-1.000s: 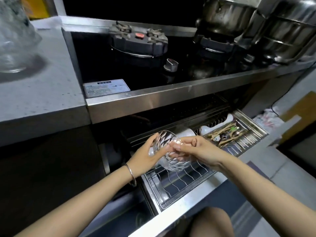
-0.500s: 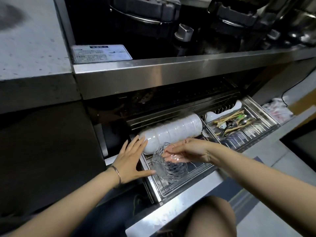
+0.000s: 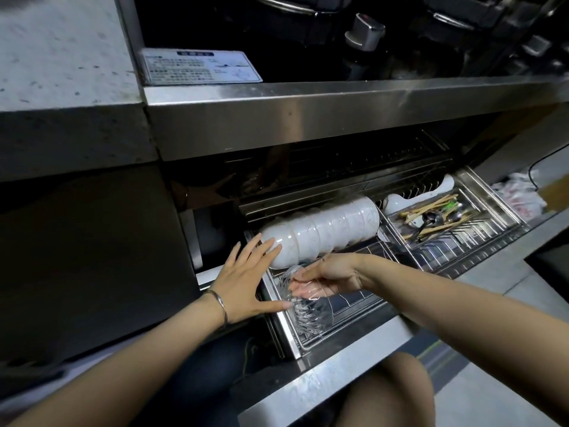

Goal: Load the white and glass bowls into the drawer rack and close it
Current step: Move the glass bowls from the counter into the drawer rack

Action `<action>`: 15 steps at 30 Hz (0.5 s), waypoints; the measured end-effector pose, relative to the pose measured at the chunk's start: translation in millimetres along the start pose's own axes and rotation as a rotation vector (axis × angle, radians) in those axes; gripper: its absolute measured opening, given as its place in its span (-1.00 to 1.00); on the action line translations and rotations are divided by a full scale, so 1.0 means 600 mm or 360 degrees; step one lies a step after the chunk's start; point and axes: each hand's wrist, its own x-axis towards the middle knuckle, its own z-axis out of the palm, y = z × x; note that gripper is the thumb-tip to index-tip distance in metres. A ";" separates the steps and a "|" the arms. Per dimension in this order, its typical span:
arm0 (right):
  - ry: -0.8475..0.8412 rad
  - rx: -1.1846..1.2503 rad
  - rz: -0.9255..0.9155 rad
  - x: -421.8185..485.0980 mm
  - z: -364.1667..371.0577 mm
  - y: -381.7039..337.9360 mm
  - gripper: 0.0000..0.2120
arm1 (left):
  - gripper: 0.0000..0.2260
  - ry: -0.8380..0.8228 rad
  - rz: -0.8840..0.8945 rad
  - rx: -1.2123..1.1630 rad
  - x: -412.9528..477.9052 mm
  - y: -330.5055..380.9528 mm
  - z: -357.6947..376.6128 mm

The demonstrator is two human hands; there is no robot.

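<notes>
A row of several white bowls (image 3: 323, 231) stands on edge in the back of the pulled-out steel drawer rack (image 3: 351, 329). In front of them a cut-glass bowl (image 3: 308, 315) sits on its side on the rack wires at the left front. My right hand (image 3: 326, 277) reaches into the glass bowl, fingers inside its rim, holding it. My left hand (image 3: 246, 277) is spread flat with fingers apart; its fingertips touch the leftmost white bowl and its thumb lies on the rack's left edge beside the glass bowl.
A cutlery tray (image 3: 480, 238) with chopsticks and spoons (image 3: 431, 215) fills the rack's right side. The steel stove front edge (image 3: 338, 118) overhangs the drawer. A grey counter (image 3: 61, 72) is at the upper left. My knee (image 3: 391, 396) is below the drawer front.
The glass bowl went from held up in both hands down onto the rack. My left hand let go of it and moved to the white bowls. The view tilted down.
</notes>
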 end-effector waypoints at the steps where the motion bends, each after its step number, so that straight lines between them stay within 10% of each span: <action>1: -0.0004 0.0012 0.0001 0.001 -0.001 0.001 -0.80 | -0.01 0.0000 0.0002 -0.0007 0.000 0.000 0.000; 15: 0.0138 -0.0312 -0.0118 0.003 -0.013 0.008 -0.83 | 0.00 0.0006 -0.0001 -0.0024 0.001 -0.004 0.003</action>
